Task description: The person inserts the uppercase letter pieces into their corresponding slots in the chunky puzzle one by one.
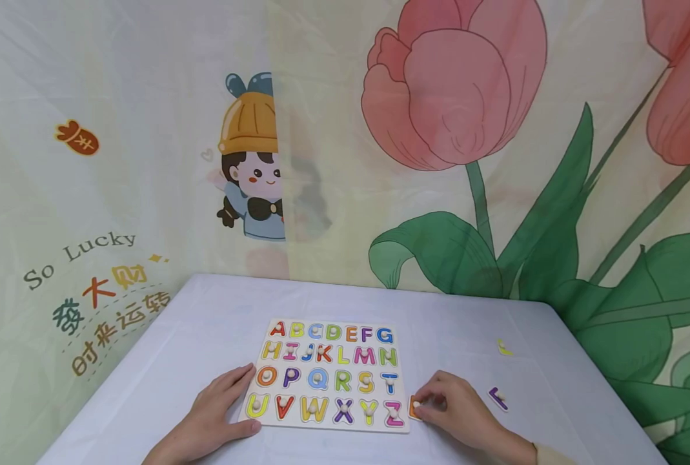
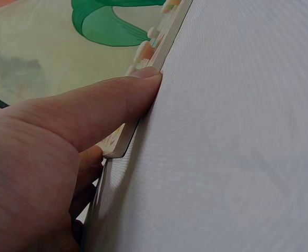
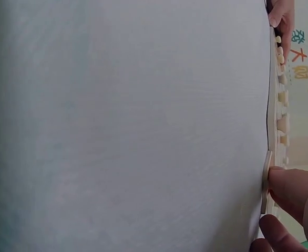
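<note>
A wooden alphabet puzzle board (image 1: 327, 425) lies on the table, with colored letters in rows. My left hand (image 1: 211, 410) rests at its lower left corner, fingertips along the left side and the thumb (image 2: 112, 100) stretched against the front edge. At the board's lower right corner, my right hand (image 1: 457, 407) pinches an orange letter piece (image 1: 412, 409) by its white knob. Fingers cover most of that piece; the right wrist view shows its thin edge (image 3: 266, 184) close over the cloth. The E, F and L places show no knobs.
To the right of the right hand lies a purple letter F piece (image 1: 498, 398). A yellow letter L piece (image 1: 504, 349) sits farther back. White cloth (image 1: 205, 316) covers the table, and a printed curtain (image 1: 333, 258) hangs behind it.
</note>
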`<move>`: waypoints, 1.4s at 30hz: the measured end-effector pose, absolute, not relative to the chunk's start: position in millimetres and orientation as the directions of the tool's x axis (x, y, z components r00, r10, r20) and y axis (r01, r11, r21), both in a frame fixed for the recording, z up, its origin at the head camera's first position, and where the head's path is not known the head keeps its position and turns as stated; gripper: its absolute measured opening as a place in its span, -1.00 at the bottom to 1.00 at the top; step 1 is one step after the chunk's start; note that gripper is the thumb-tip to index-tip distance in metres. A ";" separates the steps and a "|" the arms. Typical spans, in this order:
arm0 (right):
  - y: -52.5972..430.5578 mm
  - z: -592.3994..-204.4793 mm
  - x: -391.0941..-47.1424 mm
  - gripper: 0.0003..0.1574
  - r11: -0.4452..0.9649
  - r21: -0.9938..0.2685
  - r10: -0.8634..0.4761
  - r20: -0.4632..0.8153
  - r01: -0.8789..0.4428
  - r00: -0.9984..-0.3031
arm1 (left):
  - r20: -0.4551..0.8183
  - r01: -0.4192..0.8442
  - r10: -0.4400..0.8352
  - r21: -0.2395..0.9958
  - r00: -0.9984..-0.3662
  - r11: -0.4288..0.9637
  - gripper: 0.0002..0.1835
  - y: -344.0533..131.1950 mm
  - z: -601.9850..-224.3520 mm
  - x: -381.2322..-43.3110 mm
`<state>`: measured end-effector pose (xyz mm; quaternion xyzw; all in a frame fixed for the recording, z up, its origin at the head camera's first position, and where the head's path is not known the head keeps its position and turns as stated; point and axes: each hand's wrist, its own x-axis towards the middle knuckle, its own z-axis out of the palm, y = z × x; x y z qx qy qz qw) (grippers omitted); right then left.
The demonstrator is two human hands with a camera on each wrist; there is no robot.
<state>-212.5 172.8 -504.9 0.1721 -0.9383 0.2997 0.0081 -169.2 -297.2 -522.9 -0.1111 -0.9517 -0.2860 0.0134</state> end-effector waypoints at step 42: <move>117.5 -483.7 -294.6 -0.92 0.630 -0.549 -0.506 0.248 -0.550 -0.826 | 0.052 0.187 0.191 0.563 -0.980 0.805 0.14 -297.2 -524.3 -170.6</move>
